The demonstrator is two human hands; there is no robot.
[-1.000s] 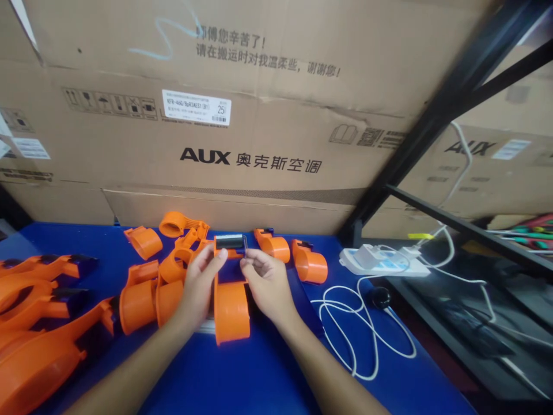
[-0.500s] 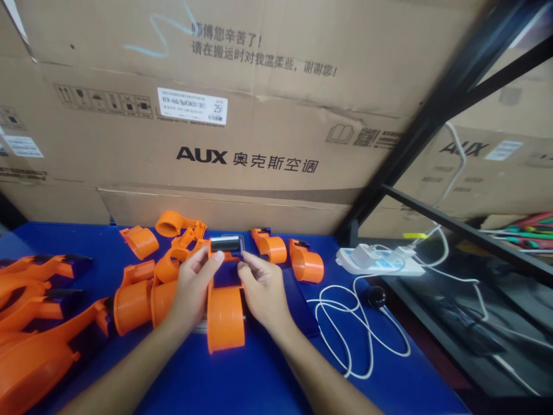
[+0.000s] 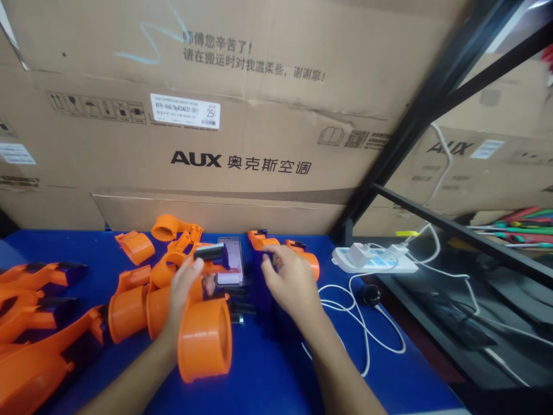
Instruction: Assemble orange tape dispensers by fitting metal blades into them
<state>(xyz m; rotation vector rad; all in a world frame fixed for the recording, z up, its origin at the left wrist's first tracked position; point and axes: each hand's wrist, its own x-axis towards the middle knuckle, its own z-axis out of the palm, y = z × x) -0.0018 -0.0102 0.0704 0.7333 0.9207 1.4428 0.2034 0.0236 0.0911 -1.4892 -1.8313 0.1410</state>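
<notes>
The left hand (image 3: 184, 291) has its fingers closed around an orange dispenser (image 3: 205, 340), its ring at six o'clock and its dark roller at twelve. Taking that dispenser as the centre, large dispensers (image 3: 30, 369) lie at nine on the surface (image 3: 259, 383), and a white cable (image 3: 367, 346) loops at three. Spare dispensers (image 3: 127, 314) cluster from ten to eleven. Dark parts (image 3: 244, 309) lie at two, near the ring. The right hand (image 3: 296, 282) is also at two, fingers curled over a dark blue thing (image 3: 268, 305); blur means I cannot tell whether they grip it. A phone (image 3: 235, 259) lies at one. Farther out at two is a power strip (image 3: 384, 262); at twelve, a carton (image 3: 242, 190).
</notes>
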